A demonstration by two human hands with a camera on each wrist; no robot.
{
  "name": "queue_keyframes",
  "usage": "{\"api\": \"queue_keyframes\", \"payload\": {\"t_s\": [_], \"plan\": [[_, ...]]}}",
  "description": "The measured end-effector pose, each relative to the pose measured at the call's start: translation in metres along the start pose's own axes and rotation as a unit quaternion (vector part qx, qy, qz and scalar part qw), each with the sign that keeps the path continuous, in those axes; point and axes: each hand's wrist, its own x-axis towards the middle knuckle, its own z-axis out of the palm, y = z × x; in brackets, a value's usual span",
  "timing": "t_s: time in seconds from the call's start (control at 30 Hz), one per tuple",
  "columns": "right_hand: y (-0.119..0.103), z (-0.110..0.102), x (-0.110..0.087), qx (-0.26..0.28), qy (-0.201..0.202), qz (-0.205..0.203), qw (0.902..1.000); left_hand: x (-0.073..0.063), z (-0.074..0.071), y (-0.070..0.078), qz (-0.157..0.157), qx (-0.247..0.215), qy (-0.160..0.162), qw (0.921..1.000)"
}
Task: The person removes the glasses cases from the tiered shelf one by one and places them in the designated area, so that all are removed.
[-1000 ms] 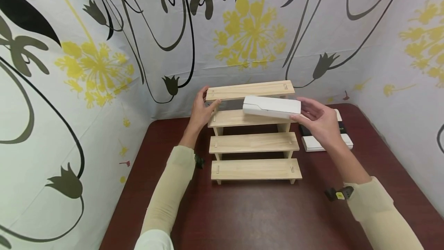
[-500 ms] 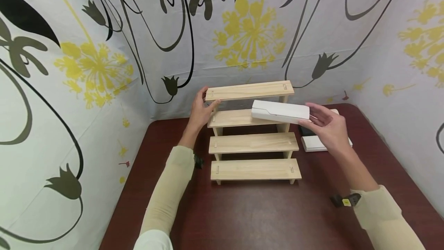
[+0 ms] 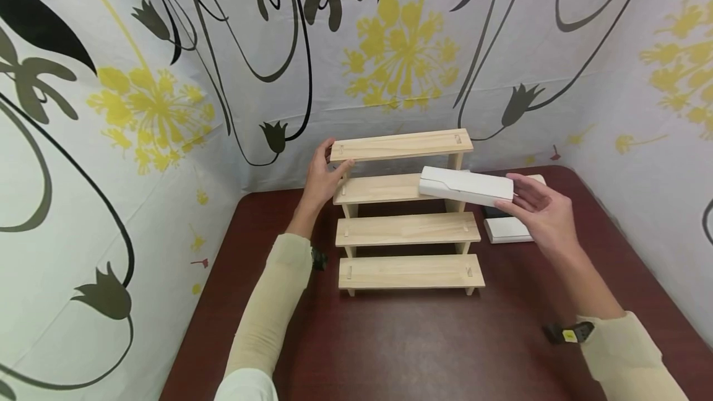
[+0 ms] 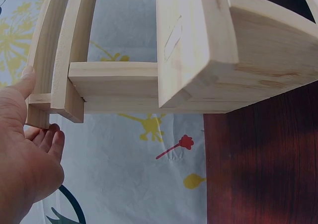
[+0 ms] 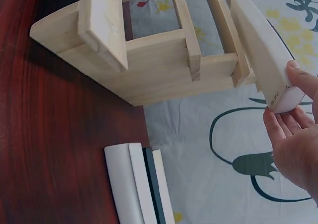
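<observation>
A pale wooden tiered shelf (image 3: 409, 228) with several steps stands on the dark table. At the left end of its top board, my left hand (image 3: 324, 175) grips the edge; the left wrist view shows the thumb on one side of the board (image 4: 44, 60) and curled fingers on the other. My right hand (image 3: 543, 209) pinches one end of a long white case (image 3: 465, 185). The case is held in the air before the shelf's right side, overlapping the second board from the top. In the right wrist view, the thumb and fingertips clasp the end of the case (image 5: 266, 55).
White and black cases (image 3: 507, 230) lie side by side on the table to the right of the shelf, partly behind my right hand. Patterned cloth (image 3: 401, 54) hangs behind and on both sides. The reddish-brown table (image 3: 412, 339) extends in front of the shelf.
My right hand has moved right and slightly down toward me, carrying the white case away from the upper boards. The left hand has stayed on the shelf.
</observation>
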Motion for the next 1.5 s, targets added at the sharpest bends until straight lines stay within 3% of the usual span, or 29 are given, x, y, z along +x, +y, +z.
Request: {"api": "queue_keyframes", "payload": {"t_s": [0.2, 0.63, 1.1, 1.3, 1.5], "plan": [[0.007, -0.008, -0.006, 0.036, 0.006, -0.001, 0.9993, 0.0, 0.0, 0.0, -0.004, 0.0, -0.002, 1.0], [0.018, -0.027, -0.018, -0.016, 0.019, 0.013, 0.9996, 0.002, 0.0, -0.001, 0.0, -0.005, 0.0, 1.0], [0.031, -0.046, -0.032, 0.117, 0.024, -0.002, 0.9929, 0.0, 0.001, 0.001, -0.006, 0.0, 0.003, 1.0], [0.036, -0.058, -0.039, 0.109, 0.027, 0.012, 0.9936, 0.001, 0.001, 0.0, -0.002, 0.003, 0.002, 1.0], [0.042, -0.07, -0.042, 0.138, 0.029, 0.026, 0.9897, 0.001, 0.0, -0.001, -0.003, 0.002, 0.002, 1.0]]}}
